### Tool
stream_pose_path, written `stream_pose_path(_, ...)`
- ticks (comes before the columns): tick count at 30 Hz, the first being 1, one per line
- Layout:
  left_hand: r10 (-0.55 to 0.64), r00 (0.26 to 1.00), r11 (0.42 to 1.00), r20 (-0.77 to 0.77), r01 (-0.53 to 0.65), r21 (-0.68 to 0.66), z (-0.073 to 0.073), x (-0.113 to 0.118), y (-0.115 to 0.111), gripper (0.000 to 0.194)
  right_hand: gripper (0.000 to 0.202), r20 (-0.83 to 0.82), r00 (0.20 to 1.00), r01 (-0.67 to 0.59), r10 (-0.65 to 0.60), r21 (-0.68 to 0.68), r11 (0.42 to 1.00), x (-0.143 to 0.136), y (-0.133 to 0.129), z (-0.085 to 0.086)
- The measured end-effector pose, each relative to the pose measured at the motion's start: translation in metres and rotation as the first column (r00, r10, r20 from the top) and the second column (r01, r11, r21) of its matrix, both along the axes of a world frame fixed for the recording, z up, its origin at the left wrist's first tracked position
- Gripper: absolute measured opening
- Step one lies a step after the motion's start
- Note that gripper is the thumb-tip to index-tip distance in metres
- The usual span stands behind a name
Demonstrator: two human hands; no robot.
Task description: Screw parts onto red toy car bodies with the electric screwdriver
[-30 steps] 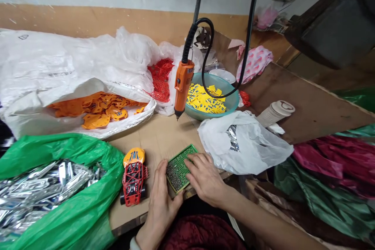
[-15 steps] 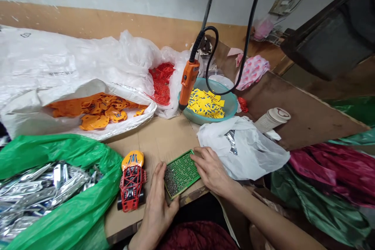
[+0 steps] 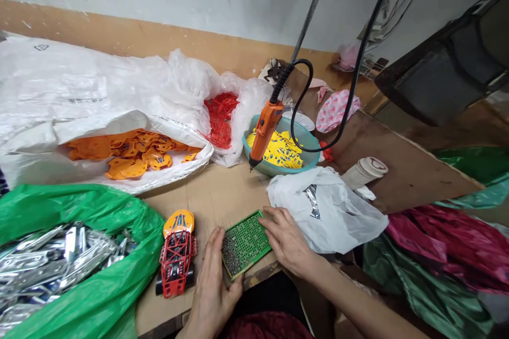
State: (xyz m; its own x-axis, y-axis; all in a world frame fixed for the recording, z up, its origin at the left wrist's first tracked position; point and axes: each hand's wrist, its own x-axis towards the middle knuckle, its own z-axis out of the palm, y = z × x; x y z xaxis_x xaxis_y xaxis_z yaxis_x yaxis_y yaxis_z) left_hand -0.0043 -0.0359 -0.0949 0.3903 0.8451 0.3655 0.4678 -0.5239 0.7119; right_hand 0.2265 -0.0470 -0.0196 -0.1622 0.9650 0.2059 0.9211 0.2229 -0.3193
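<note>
Right hand (image 3: 292,243) has drawn outward, fingers spread at the right rim of the rectangular green plastic tray (image 3: 256,236) at the table's (image 3: 217,185) near edge; left hand (image 3: 211,283) grips its opposite side. Apparent step: settling small silvery metal parts (image 3: 232,255). Next move likely calls for level support.

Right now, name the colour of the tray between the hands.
The tray is green, best seen in the head view.

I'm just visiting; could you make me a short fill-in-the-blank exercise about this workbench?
1. The left hand and right hand touch a tray coloured ____.
2. The toy car is nearer the ____ hand.
3. The hanging tool has a mostly ____ body.
4. In the bowl, the pieces are mostly ____.

Missing words: green; left; orange; yellow.
</note>
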Motion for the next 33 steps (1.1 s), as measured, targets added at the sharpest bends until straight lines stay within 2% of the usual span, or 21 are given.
stream_pose_path(4,0.001,1.000,1.000,0.010,-0.001,0.015,-0.001,0.000,-0.001,0.093,0.034,0.073,0.997,-0.004,0.006,-0.017,1.000,-0.006,0.005,0.001)
stream_pose_path(11,-0.011,1.000,1.000,0.009,0.011,0.014,0.002,0.000,-0.001,0.094,0.033,-0.152,0.988,-0.013,0.015,0.016,1.000,-0.003,0.011,0.006)
stream_pose_path(18,-0.009,1.000,1.000,0.020,0.009,0.005,0.005,0.001,-0.002,0.091,0.031,0.028,0.998,-0.057,0.057,-0.026,0.998,-0.011,0.000,0.006)
stream_pose_path(23,0.017,0.999,0.999,0.050,-0.015,-0.034,0.015,0.005,-0.004,0.086,0.026,-0.047,0.995,-0.092,0.092,0.003,0.996,-0.008,-0.012,0.004)
stream_pose_path(25,0.005,0.999,0.999,0.050,-0.003,-0.038,0.017,0.005,-0.004,0.087,0.029,-0.037,0.997,-0.067,0.067,0.003,0.998,-0.010,-0.013,0.004)
stream_pose_path(30,0.003,0.999,0.999,0.044,-0.001,-0.035,0.017,0.005,-0.005,0.085,0.045,0.117,0.990,-0.069,0.082,-0.105,0.992,-0.028,-0.010,0.001)
stream_pose_path(33,0.005,0.999,1.000,0.039,-0.004,-0.028,0.016,0.005,-0.005,0.085,0.049,0.106,0.987,-0.104,0.119,-0.138,0.985,-0.038,-0.010,0.001)
